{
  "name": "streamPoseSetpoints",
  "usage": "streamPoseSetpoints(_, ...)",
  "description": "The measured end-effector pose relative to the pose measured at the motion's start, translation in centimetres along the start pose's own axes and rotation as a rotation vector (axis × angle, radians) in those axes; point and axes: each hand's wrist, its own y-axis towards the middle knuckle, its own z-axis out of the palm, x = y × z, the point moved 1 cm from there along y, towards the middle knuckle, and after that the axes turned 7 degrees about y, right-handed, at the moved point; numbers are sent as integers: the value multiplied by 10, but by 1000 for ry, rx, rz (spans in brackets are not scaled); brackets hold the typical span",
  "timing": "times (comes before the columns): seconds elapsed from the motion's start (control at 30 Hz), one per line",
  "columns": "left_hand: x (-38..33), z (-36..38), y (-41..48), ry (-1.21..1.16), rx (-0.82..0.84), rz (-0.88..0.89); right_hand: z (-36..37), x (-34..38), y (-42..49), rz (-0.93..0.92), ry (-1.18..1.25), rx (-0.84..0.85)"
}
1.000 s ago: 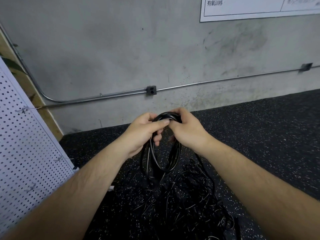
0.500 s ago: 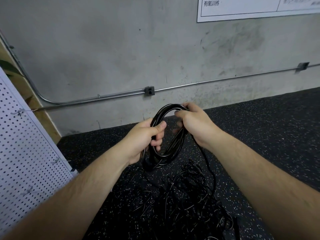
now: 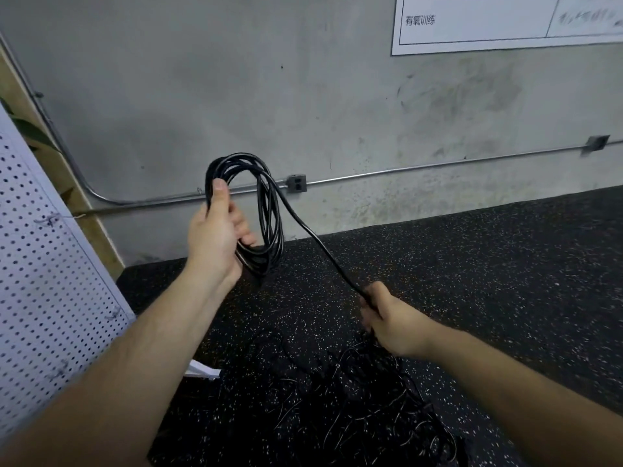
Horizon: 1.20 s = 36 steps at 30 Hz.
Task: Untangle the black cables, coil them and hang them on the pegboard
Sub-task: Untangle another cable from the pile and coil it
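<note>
My left hand (image 3: 215,241) grips a coil of black cable (image 3: 268,197) held upright in front of the grey wall, thumb pressed on its left side. One strand (image 3: 317,241) runs taut from the coil down and right into my right hand (image 3: 387,318), which is curled round it lower down. Below both hands a tangle of black cables (image 3: 354,399) lies on the speckled black floor. The white pegboard (image 3: 43,298) leans at the far left, with small metal hooks (image 3: 50,220) on it.
A metal conduit with a socket box (image 3: 296,183) runs along the concrete wall. A white poster (image 3: 505,21) hangs at upper right. A wooden board (image 3: 67,183) stands behind the pegboard. A small white piece (image 3: 202,370) lies by the pegboard's foot.
My left hand has lifted the coil up and to the left. My right hand has left the coil and slid down the strand, drawing it taut toward the lower right.
</note>
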Motion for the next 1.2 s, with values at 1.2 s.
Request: streamPoseSetpoints(1.2,36,36,-47,391,472,-17,-32,106,-20,-409,-115,-618)
